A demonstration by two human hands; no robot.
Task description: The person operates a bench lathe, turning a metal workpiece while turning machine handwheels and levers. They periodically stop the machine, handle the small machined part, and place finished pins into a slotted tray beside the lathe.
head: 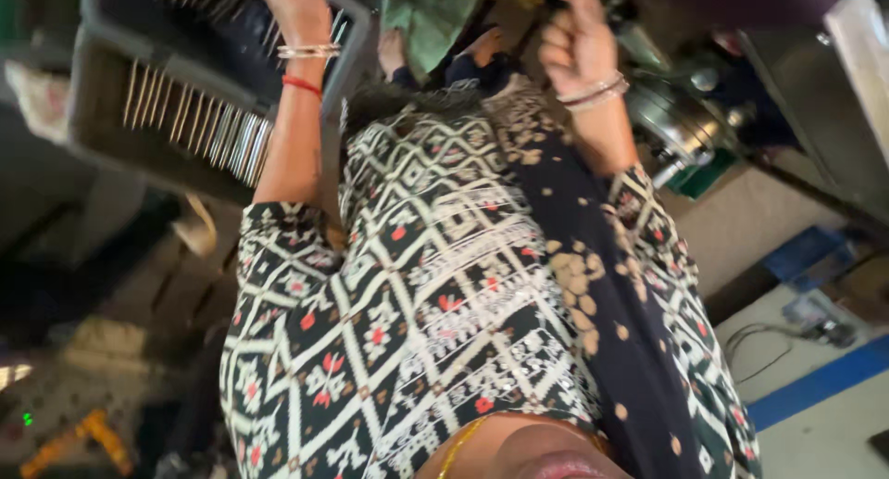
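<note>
— What is seen around the person?

— A workshop floor (833,433) with a blue stripe (820,379) is seen at the right, and a shiny round machine part (676,118) near it. The picture is blurred by motion, so small details cannot be told.

— Where are the hands placed?

— The left hand (294,5) is reached into a grey crate (106,99) in which thin metal rods (199,127) are stood in rows. The fingers are cut by the upper edge of the picture, so it cannot be told whether they are open or whether a rod is gripped. The right hand (579,39) is curled into a fist just beside the machine part. Something dark seems to be enclosed at its top, but what it is cannot be said.

— What could go wrong here?

— In my judgement, two things. A long dark scarf (593,284) with gold dots is hung down the front of the body — it could be caught by the machine if it is swung near. Also the rods are packed close together, so neighbours could be dragged out and dropped if one is pulled at an angle.
</note>
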